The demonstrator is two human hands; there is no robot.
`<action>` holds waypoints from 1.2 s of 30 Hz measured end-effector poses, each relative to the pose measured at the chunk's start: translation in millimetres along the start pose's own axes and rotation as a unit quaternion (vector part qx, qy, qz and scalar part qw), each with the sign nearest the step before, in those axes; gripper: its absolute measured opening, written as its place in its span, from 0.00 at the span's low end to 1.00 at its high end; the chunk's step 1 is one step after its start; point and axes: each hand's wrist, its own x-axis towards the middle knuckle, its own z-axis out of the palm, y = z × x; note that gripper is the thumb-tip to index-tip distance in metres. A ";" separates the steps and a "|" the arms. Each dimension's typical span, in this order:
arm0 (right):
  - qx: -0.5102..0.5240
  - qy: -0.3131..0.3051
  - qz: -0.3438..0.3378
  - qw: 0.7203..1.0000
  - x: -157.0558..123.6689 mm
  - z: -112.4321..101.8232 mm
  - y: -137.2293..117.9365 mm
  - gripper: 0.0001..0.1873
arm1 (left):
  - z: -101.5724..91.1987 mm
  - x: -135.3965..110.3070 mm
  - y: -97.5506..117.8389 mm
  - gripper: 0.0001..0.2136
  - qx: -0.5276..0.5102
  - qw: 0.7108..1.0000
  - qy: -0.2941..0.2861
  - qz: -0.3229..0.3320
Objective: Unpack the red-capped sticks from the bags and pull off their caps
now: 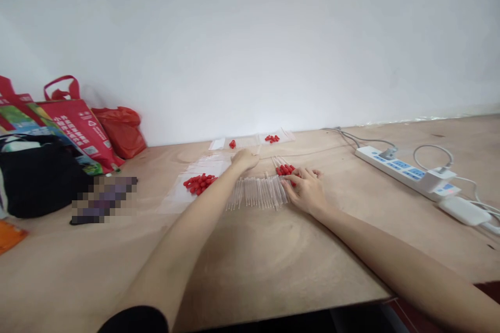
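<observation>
My left hand (245,159) reaches forward across the table, behind a row of thin clear tubes (260,193). Its fingers look curled together, and whatever they may hold is hidden. My right hand (307,188) rests at the right end of that row, fingers apart, thumb near the last tubes. Just beyond its fingertips lie clear tubes with red rubber bulbs (286,169) on them, partly covered by the hand. Left of my left forearm, a pile of loose red bulbs (198,183) sits on a clear plastic bag (174,200).
Farther back, a flat clear bag (287,136) lies beneath a few red bulbs (272,139). A white power strip (406,171) with a charger (436,179) and cables stands at right. Shopping bags (78,130) and a black bag (42,177) are at left, near a blurred-out object (104,200).
</observation>
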 end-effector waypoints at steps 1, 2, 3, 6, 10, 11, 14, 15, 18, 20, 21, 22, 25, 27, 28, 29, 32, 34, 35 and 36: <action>0.008 0.012 -0.001 1.000 0.1 0.7 0.6 0.12 | -8.4 -9.8 -7.9 0.09 0.010 1.000 0.021 0.016; 0.016 0.022 -0.004 1.000 0.2 1.3 0.7 0.13 | -15.3 -21.8 -16.6 0.08 0.017 0.998 0.042 0.037; 0.023 0.030 -0.011 0.999 0.3 1.7 0.1 0.15 | -20.3 -35.5 -25.8 0.08 0.022 0.997 0.055 0.058; 0.029 0.029 -0.062 0.997 -0.3 1.7 -5.8 0.20 | -22.7 -79.9 -53.2 0.06 0.075 0.967 0.113 0.213; 0.029 -0.004 -0.181 0.983 -2.2 1.3 -18.2 0.22 | -6.7 -120.5 -78.2 0.07 0.111 0.923 0.161 0.331; 0.032 -0.009 -0.205 0.978 -2.6 1.7 -20.8 0.20 | -2.1 -125.0 -81.3 0.07 0.107 0.915 0.177 0.347; 0.047 -0.004 -0.247 0.968 -3.2 4.8 -25.8 0.15 | 7.6 -129.0 -84.2 0.07 0.084 0.899 0.219 0.370; 0.053 0.001 -0.254 0.966 -3.2 6.1 -26.7 0.13 | 9.1 -128.6 -83.7 0.07 0.078 0.896 0.225 0.376; 0.065 0.018 -0.262 0.963 -2.8 9.4 -28.4 0.09 | 9.5 -127.0 -81.3 0.07 0.074 0.890 0.230 0.386; 0.067 0.026 -0.266 0.961 -2.7 10.3 -29.6 0.09 | 8.4 -126.4 -80.3 0.06 0.073 0.890 0.232 0.386; 0.067 0.030 -0.267 0.961 -2.6 10.3 -30.3 0.09 | 7.9 -126.2 -80.1 0.06 0.073 0.890 0.230 0.387; 0.068 0.032 -0.267 0.961 -2.7 10.0 -31.0 0.09 | 7.6 -126.0 -80.3 0.06 0.072 0.889 0.227 0.391; 0.073 0.035 -0.268 0.960 -3.0 8.1 -32.7 0.10 | 7.9 -125.0 -81.9 0.06 0.066 0.878 0.220 0.419; 0.074 0.030 -0.274 0.958 -3.4 6.2 -32.9 0.10 | 8.5 -124.7 -83.3 0.05 0.061 0.871 0.227 0.432; 0.073 0.027 -0.279 0.957 -3.6 5.2 -32.7 0.10 | 8.6 -124.7 -83.9 0.05 0.062 0.868 0.231 0.435; 0.071 0.024 -0.284 0.956 -3.9 4.0 -32.3 0.10 | 8.6 -124.9 -84.3 0.05 0.065 0.866 0.234 0.437; 0.062 0.024 -0.300 0.952 -4.9 0.3 -30.6 0.09 | 7.3 -126.5 -84.3 0.06 0.084 0.858 0.239 0.447; 0.061 0.034 -0.310 0.948 -5.7 -1.9 -29.5 0.08 | 6.2 -128.1 -83.2 0.07 0.097 0.852 0.239 0.455; 0.062 0.039 -0.314 0.946 -6.0 -2.7 -29.1 0.08 | 5.8 -128.8 -82.5 0.07 0.101 0.850 0.239 0.459; 0.061 0.043 -0.317 0.945 -6.4 -3.1 -28.7 0.08 | 5.6 -129.4 -81.9 0.08 0.104 0.849 0.238 0.461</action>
